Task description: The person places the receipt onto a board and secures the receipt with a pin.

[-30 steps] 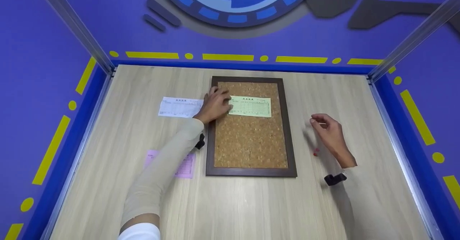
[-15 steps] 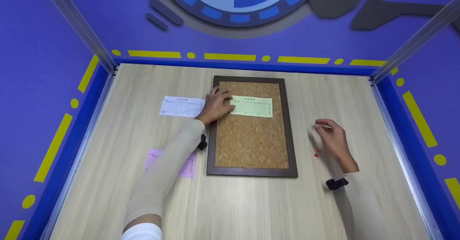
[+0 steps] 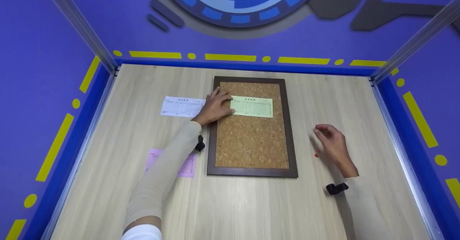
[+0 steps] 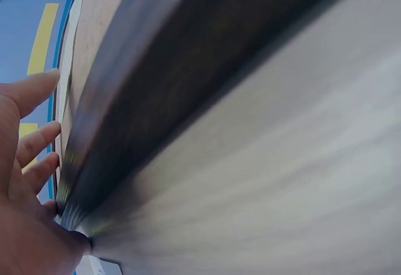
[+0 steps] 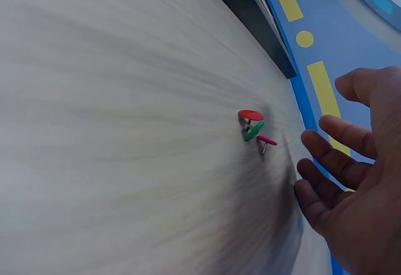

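Observation:
A green paper slip with a printed table lies across the upper part of a cork board in a dark frame. My left hand rests over the board's left frame edge, fingers spread, its thumb and a fingertip touching the slip's left end. In the left wrist view, the fingers stretch past the dark frame. My right hand hovers right of the board with loosely bent fingers; nothing shows between them in the right wrist view. Near it lie a red thumbtack, a green thumbtack and a pink thumbtack.
A white slip lies left of the board, partly under the left hand in the head view. Nearer the front, a purple slip is partly hidden by the left forearm. Blue-purple walls enclose the wooden table at the back and sides.
My right hand has drawn slightly back toward the front of the table. The left hand keeps its place at the green slip, its thumb a little straighter. Slips and board have not moved.

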`<state>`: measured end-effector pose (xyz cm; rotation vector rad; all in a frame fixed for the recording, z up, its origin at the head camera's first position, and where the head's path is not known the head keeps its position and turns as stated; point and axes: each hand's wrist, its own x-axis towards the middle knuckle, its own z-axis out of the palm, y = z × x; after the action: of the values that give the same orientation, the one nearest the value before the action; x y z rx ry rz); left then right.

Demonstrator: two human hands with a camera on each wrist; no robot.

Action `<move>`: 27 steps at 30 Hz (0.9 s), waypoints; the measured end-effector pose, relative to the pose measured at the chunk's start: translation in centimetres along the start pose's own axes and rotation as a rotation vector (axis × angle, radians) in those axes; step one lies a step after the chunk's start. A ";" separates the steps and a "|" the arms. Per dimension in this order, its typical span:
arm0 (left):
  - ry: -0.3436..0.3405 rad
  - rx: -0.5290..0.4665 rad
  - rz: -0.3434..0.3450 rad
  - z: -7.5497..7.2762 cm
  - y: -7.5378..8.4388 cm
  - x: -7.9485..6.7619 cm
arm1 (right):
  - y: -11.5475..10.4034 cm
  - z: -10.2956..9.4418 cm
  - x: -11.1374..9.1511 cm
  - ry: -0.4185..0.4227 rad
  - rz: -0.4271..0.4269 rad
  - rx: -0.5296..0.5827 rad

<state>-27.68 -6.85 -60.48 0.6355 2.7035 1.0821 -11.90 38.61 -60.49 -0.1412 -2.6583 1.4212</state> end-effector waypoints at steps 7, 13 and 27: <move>-0.019 0.025 0.013 0.1 -0.3 -0.1 | 1.7 -0.1 -0.5 -0.024 -0.019 0.025; -0.038 0.033 0.039 0.2 -0.3 -0.2 | 2.4 -0.1 -1.0 -0.019 -0.082 0.028; -0.057 0.099 0.043 0.1 -0.4 -0.5 | -0.1 -1.0 -3.8 0.008 -0.189 0.055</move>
<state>-27.36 -7.27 -60.83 0.7315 2.7193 0.9294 -8.03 38.90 -60.12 0.1066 -2.5443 1.4270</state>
